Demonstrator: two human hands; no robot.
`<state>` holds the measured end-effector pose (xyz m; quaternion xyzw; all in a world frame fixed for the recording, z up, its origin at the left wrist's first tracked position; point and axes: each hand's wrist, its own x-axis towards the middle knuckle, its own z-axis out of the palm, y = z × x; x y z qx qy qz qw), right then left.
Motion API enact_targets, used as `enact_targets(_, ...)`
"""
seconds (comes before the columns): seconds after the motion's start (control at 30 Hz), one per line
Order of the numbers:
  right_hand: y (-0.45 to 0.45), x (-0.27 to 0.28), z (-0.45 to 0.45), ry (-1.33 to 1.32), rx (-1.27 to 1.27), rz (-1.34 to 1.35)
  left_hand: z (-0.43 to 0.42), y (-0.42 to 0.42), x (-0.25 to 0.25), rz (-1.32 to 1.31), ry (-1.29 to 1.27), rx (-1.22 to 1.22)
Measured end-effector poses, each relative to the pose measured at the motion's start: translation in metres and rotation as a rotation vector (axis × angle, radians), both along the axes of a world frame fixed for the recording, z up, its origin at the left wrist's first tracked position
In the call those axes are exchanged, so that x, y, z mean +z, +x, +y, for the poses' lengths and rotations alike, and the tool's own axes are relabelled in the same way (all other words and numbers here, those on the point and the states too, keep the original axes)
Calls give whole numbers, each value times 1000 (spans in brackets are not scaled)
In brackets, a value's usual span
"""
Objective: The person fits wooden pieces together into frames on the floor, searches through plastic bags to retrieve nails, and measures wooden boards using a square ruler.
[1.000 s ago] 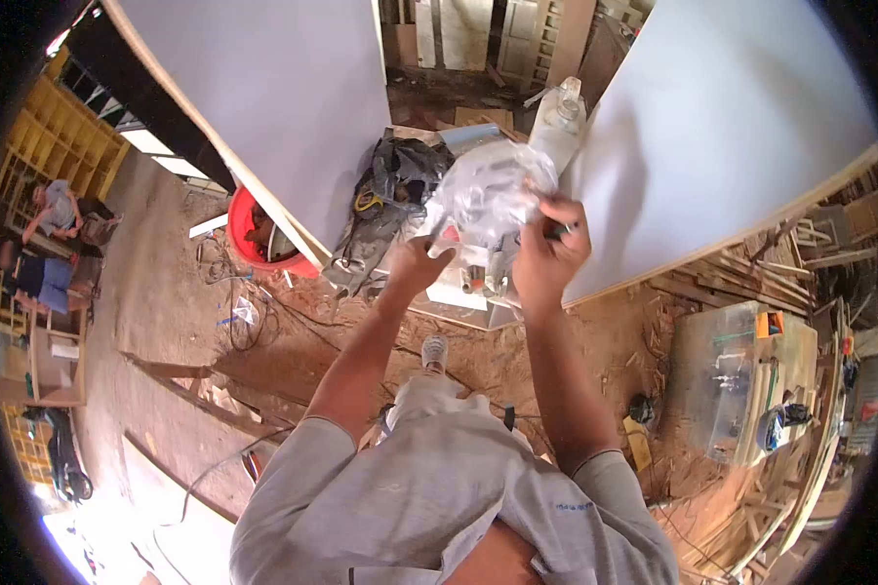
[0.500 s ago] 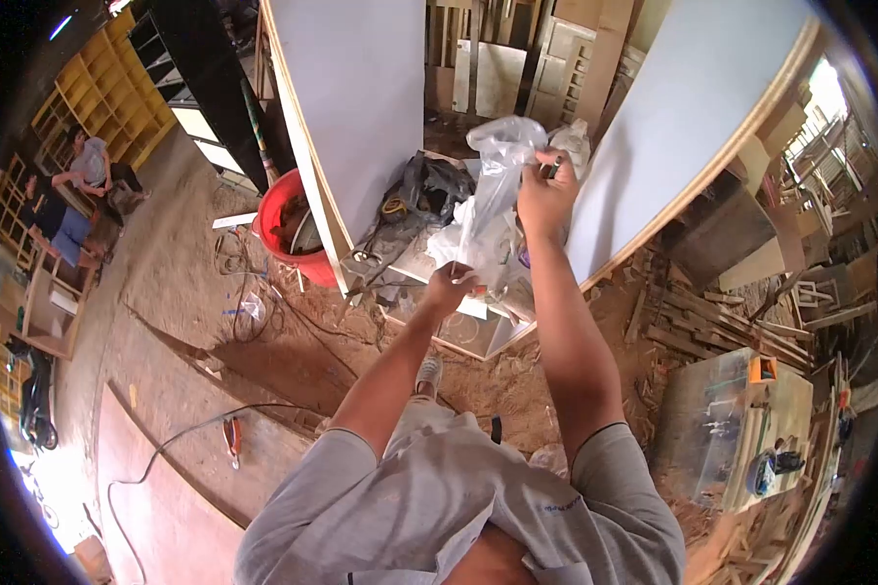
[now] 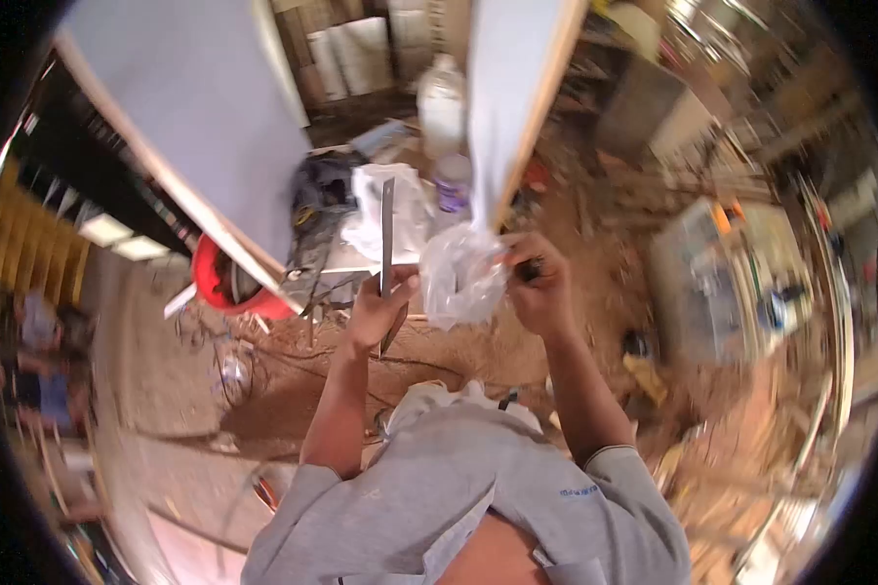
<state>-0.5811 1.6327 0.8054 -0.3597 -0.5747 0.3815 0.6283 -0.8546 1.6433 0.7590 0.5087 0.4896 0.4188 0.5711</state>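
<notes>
1. Clock directions are read from the person's chest, with 12 straight ahead. The left hand (image 3: 377, 312), at 11 o'clock, has its thumb and fingers clamped on a flat strip (image 3: 386, 229).
2. The strip points to 12 o'clock. It is gripped toward its near end, presumably so that most of its length stands clear of the fingers.
3. The right hand (image 3: 546, 292), at 1 o'clock, has its thumb and fingers pinched together on the edge of a clear plastic bag (image 3: 466, 283). An edge hold probably suits so limp a film, letting the body spread without being crushed.
4. The clear bag is at 12 o'clock, between the hands; whether it touches the left thumb cannot be told.
5. A small dark object (image 3: 529, 270) shows at the right hand, perhaps tucked there to free the fingertips for the film. Blur hides what it is.
6. Beyond the strip, between 11 and 12 o'clock, lies a white bag (image 3: 405, 205). A purple-labelled tub (image 3: 452, 183) and a large jug (image 3: 441, 109) stand farther out at 12, near the right-hand panel (image 3: 515, 88).
7. A red bucket (image 3: 205, 278) sits at 10 o'clock, beside the left-hand panel (image 3: 195, 97), apparently set aside from the hands.
</notes>
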Motion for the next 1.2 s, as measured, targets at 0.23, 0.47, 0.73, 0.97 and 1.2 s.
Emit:
enact_targets(0.23,13,-58,-149,-522,-270,-216,-45,80,-40,39,-61,-592)
enact_targets(0.47,26,-56,-254,-721,-632,-254,-90,143,-54,113,-209,-866)
enact_targets(0.73,46,-64,-319,-739,-645,-295,-122,198,-65,117,-207,-981)
enact_targets(0.97,89,-108,-364,-907,-659,-611,-182,267,-64,163,-262,-1051)
enact_targets(1.2,223,-140,-490,-1037,-660,-524,-309,392,-66,269,-186,-1233)
